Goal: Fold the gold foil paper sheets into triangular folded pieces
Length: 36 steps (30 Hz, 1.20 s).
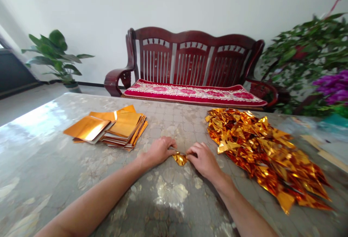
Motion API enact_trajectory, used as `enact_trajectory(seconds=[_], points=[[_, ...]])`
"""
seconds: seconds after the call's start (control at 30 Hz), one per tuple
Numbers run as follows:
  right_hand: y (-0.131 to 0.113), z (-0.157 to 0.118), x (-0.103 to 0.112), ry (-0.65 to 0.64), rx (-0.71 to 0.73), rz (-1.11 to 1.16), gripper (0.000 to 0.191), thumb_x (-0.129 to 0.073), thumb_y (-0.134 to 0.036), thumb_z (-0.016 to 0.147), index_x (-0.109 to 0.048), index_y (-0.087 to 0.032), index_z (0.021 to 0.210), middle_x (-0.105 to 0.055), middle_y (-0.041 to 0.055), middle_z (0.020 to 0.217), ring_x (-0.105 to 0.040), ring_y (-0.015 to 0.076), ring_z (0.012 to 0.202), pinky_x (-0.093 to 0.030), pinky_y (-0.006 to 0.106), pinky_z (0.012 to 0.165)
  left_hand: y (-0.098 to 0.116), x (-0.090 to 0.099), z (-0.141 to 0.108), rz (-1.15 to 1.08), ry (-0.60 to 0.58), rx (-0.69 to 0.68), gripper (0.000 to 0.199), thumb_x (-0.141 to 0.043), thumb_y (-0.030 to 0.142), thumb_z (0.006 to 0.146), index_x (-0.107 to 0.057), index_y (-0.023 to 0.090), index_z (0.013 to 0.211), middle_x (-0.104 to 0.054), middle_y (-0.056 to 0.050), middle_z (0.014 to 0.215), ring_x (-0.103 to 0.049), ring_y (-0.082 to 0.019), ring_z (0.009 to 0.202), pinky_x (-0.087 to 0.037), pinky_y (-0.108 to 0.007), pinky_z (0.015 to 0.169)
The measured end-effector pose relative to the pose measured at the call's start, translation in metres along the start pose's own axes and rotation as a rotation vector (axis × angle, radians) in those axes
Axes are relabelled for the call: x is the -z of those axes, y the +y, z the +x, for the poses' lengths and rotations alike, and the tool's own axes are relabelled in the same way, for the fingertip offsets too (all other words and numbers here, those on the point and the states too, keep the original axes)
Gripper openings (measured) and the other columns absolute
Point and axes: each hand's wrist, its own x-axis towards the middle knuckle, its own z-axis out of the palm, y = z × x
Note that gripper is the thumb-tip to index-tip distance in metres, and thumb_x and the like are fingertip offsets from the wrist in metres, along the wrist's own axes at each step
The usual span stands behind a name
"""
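Fingers nearly closed, your left hand (160, 150) and right hand (205, 160) pinched gold foil (180, 159) at nine and three o'clock, maybe steadying it.

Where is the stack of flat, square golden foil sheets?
It lies on the patterned grey tabletop, left of the left hand, across from the crumpled golden foil pile.

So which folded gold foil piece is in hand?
The small piece, its ends held by the left hand and right hand; the others lie in the heap at right.
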Motion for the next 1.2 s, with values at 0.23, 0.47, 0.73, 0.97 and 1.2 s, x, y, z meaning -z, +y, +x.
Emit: enact_trajectory(seconds=[0.23,0.47,0.73,0.97,1.2], points=[[-0.001,-0.008,-0.001,0.094,0.199,-0.11,0.01,-0.065,-0.018,0.089,-0.073,-0.024,0.085,-0.063,0.0025,0.082,-0.052,0.0203,0.089,-0.039,0.03,0.078,0.003,-0.001,-0.017,0.196,0.049,-0.185,0.018,-0.052,0.02,0.097,-0.066,0.022,0.087,-0.065,0.0,0.086,-0.058,-0.016,0.085,-0.039,-0.026,0.076],[-0.001,-0.013,-0.002,0.161,0.319,-0.264,0.017,-0.057,-0.019,0.095,-0.07,-0.021,0.085,-0.059,0.0035,0.078,-0.049,0.0202,0.083,-0.037,0.031,0.075,-0.001,-0.011,-0.025,0.408,0.111,-0.286,0.017,-0.052,0.024,0.099,-0.061,0.021,0.086,-0.06,-0.002,0.084,-0.054,-0.018,0.081,-0.037,-0.029,0.072],[-0.004,-0.012,0.0,0.147,0.345,-0.312,0.019,-0.056,-0.02,0.096,-0.066,-0.02,0.079,-0.057,0.0034,0.078,-0.049,0.0196,0.083,-0.035,0.031,0.075,0.001,-0.016,-0.027,0.466,0.203,-0.293,0.018,-0.051,0.025,0.099,-0.059,0.02,0.083,-0.059,-0.003,0.081,-0.053,-0.02,0.08,-0.036,-0.034,0.071],[-0.002,-0.012,0.001,0.109,0.362,-0.338,0.022,-0.054,-0.019,0.097,-0.067,-0.02,0.079,-0.058,0.0034,0.079,-0.049,0.0188,0.083,-0.035,0.031,0.075,0.007,-0.01,-0.032,0.513,0.104,-0.323,0.014,-0.054,0.026,0.097,-0.06,0.019,0.085,-0.06,-0.004,0.084,-0.054,-0.021,0.081,-0.038,-0.035,0.073],[-0.006,-0.016,0.011,0.008,0.337,-0.284,0.019,-0.055,-0.017,0.095,-0.072,-0.024,0.088,-0.062,0.0024,0.083,-0.05,0.0182,0.087,-0.034,0.031,0.077,0.017,-0.004,-0.04,0.533,0.003,-0.28,0.011,-0.054,0.019,0.095,-0.063,0.018,0.089,-0.062,-0.004,0.088,-0.057,-0.021,0.081,-0.042,-0.035,0.075]])
